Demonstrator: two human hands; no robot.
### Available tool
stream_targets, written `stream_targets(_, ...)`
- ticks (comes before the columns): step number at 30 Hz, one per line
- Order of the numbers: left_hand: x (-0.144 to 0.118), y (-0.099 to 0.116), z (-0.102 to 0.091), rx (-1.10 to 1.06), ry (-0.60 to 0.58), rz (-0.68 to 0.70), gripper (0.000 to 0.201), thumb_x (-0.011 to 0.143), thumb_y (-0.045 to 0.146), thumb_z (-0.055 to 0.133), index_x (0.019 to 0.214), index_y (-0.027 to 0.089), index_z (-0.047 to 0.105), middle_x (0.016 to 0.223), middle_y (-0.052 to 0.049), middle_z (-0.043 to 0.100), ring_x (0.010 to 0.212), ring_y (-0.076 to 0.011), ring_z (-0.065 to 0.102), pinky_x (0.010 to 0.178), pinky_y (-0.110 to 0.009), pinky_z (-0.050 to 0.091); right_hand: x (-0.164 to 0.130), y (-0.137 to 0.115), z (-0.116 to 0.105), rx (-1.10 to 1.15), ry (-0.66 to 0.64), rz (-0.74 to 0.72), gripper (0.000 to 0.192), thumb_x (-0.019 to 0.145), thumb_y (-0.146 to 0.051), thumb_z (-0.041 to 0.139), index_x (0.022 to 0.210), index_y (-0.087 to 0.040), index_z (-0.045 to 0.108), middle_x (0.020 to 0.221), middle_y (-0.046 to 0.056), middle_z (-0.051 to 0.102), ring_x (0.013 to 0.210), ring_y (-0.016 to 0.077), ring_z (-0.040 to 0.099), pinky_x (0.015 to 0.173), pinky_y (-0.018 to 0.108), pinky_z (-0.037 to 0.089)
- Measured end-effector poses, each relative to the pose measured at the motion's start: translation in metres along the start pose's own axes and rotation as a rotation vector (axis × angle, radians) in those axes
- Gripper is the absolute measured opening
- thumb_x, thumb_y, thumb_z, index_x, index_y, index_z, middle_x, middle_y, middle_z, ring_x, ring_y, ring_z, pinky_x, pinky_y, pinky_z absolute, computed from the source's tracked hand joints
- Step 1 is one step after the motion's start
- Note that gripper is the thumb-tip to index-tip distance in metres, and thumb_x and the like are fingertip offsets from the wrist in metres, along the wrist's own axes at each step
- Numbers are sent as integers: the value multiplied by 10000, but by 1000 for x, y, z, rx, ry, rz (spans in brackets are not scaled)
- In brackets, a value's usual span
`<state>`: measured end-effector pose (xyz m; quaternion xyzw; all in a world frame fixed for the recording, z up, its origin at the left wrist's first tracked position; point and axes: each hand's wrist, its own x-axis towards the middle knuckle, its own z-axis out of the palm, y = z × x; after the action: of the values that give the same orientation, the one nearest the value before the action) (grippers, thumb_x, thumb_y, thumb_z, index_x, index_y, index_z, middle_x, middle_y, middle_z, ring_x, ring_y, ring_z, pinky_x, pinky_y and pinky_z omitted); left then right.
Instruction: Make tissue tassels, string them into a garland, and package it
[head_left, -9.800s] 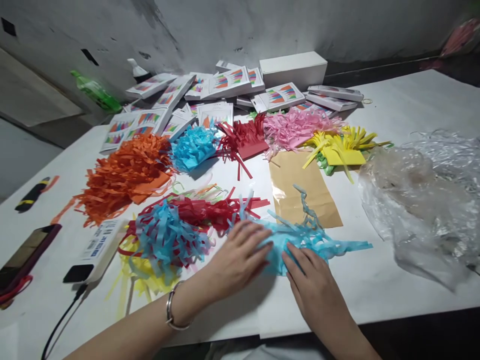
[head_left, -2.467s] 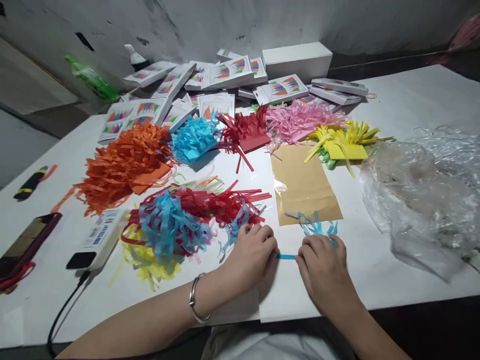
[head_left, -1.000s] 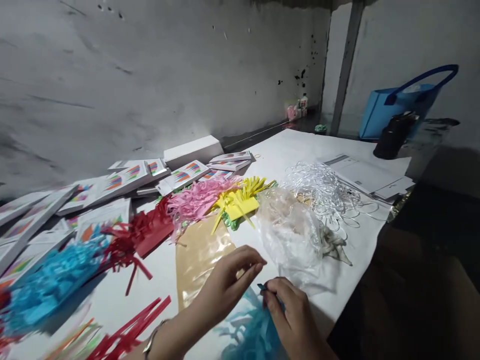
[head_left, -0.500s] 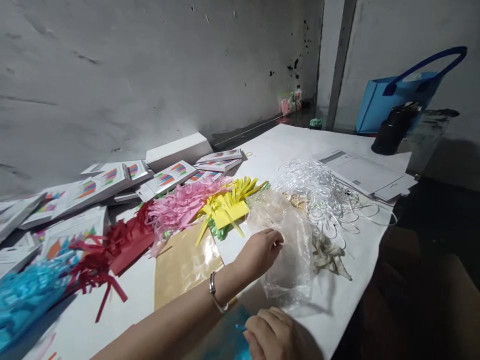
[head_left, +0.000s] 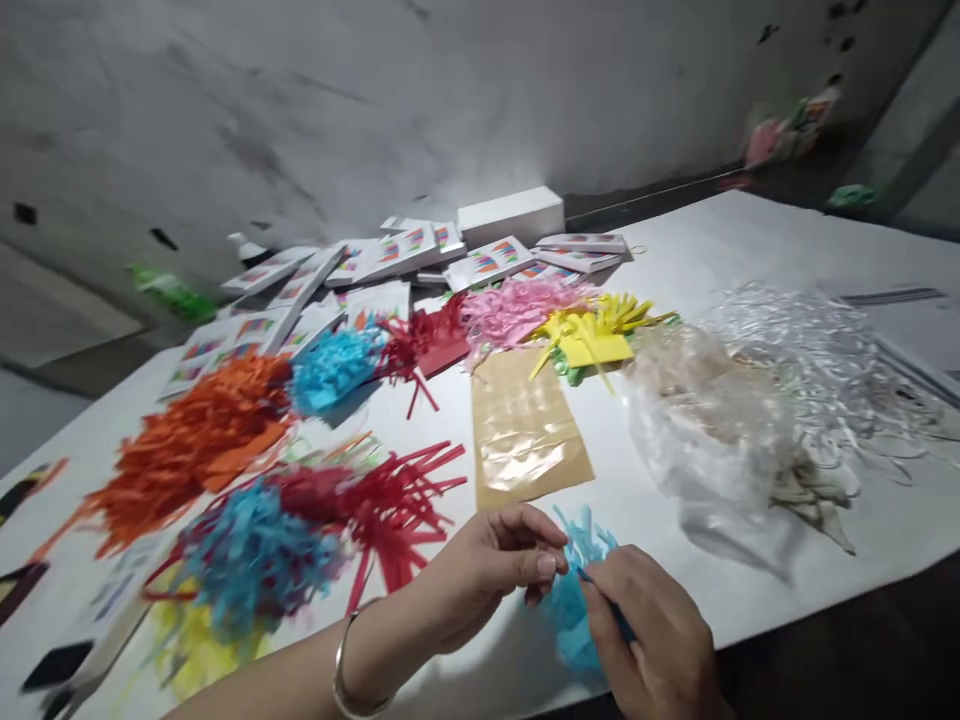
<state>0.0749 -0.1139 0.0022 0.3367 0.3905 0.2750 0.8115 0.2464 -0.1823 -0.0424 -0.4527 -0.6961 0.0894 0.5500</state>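
Note:
At the table's near edge, my right hand (head_left: 654,625) is closed on a blue tissue-paper tassel (head_left: 574,610) with a fringe of cut strips. Close by its top, my left hand (head_left: 495,560) has thumb and forefinger pinched together; whatever is between them is too small to make out. A brown glossy sheet (head_left: 525,430) lies just beyond my hands. Left of my left hand is a heap of finished-looking tassels, with a red tassel (head_left: 397,500), a blue tassel (head_left: 255,560) and a yellow tassel (head_left: 206,640).
Orange (head_left: 202,440), blue (head_left: 337,365), red (head_left: 439,340), pink (head_left: 517,305) and yellow fringed paper (head_left: 596,345) runs across the table. Printed boxes (head_left: 397,255) lie behind. A clear plastic bag (head_left: 705,430) and tangled white cord (head_left: 802,350) are at the right.
The view has swung left, bringing the orange paper and tassel heap into sight. My left hand has come from over the plastic bag to beside the blue tassel in my right hand.

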Motion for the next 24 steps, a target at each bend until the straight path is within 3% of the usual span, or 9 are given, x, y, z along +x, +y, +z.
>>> stream_targets(6, -46, -19, -32, 14, 122, 222, 259, 646, 298, 927, 752, 127, 764, 638, -16, 649, 572, -90, 558, 550, -206, 446, 5, -42, 35, 6, -142, -48, 156, 938, -58, 515, 919, -187, 600, 688, 20, 625, 620, 162, 575, 599, 280, 434)
stream_targets(12, -79, -30, -60, 248, 146, 410, 229, 807, 358, 805, 815, 144, 724, 748, -20, 633, 620, -94, 534, 590, -216, 452, 7, -62, 48, -5, -365, -44, 212, 953, -93, 481, 799, -204, 575, 626, -12, 558, 569, 143, 520, 561, 277, 363)
stream_targets(17, -95, -31, -74, 544, 168, 560, 201, 895, 349, 707, 847, 154, 697, 795, -43, 644, 709, -129, 554, 652, -238, 443, 9, -72, 58, -28, -418, -21, 246, 950, -121, 466, 736, -212, 547, 587, -28, 523, 529, 131, 496, 533, 274, 335)
stream_targets(24, -102, -33, -83, 640, 161, 622, 181, 934, 321, 648, 869, 153, 669, 810, -50, 645, 738, -141, 561, 675, -239, 443, 6, -78, 69, -6, -480, 7, 262, 950, -137, 464, 703, -212, 511, 582, -43, 514, 517, 107, 493, 524, 253, 342)
